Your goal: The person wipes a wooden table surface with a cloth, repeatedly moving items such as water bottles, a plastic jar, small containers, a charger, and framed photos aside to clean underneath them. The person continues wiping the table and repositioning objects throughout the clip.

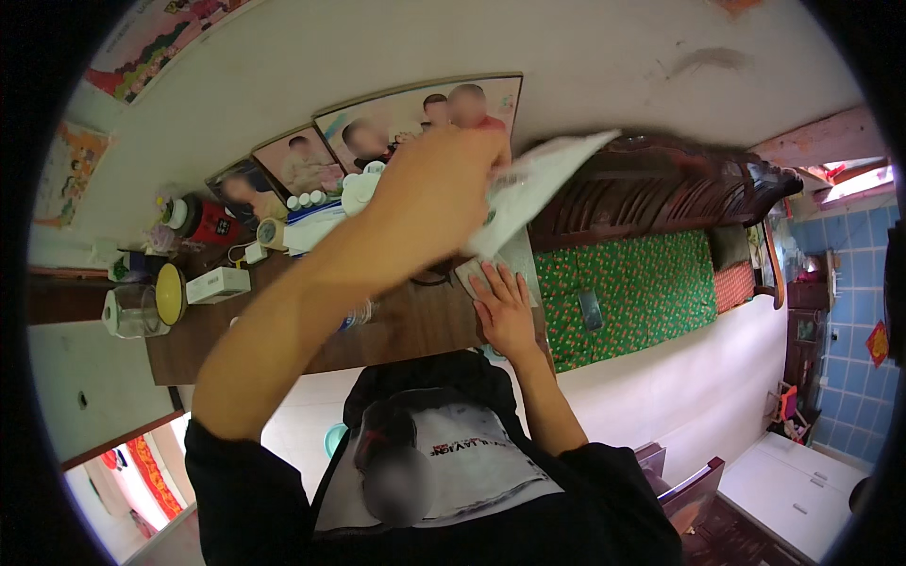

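Note:
My left hand (456,191) is raised over the desk, its arm reaching across from the left. It is shut on a white printed sheet or flat packet (527,194), which slants up to the right and is slightly blurred. Most of its fingers are hidden behind the hand. My right hand (506,311) lies palm down at the right end of the wooden desk (417,329), fingers spread on a pale flat piece (467,272), paper or cloth. A dark object (432,274) lies left of these fingers, partly hidden by my left arm.
Framed photos (297,166) lean on the wall behind white bottles (361,191). Farther left stand a white box (218,285), a yellow bowl (170,293), a clear plastic container (134,311) and a red jar (212,219). A carved wooden bench (637,191) with a green patterned cover (637,297) adjoins the right; a phone (590,310) lies there.

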The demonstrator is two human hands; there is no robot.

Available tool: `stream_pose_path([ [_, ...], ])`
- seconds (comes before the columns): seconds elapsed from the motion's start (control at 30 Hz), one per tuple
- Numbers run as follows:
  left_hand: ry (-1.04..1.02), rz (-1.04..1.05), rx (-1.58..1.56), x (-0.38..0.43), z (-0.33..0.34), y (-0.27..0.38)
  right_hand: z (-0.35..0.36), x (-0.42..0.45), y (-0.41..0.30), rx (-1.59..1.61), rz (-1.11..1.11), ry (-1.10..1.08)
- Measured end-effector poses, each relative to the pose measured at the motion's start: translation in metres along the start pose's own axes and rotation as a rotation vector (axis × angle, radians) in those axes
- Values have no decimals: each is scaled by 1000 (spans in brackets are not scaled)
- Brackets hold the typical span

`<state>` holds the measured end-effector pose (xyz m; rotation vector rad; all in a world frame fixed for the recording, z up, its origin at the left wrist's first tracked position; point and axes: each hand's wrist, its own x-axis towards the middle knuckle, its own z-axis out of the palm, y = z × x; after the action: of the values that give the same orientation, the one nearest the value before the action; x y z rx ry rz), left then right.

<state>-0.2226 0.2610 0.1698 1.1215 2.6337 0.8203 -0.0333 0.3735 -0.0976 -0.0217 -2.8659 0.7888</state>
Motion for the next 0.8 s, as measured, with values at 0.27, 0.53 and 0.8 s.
stream_pose_path([
  [0.27, 22, 125, 64, 82, 46, -65, -2, 1, -1, 29, 9, 7],
  [0.53, 102, 120, -27, 98, 82, -125, 1, -2, -1, 62, 21, 6],
  [0.8, 65, 63, 185, 87, 73, -135, -2, 0, 0, 43, 25, -31],
])
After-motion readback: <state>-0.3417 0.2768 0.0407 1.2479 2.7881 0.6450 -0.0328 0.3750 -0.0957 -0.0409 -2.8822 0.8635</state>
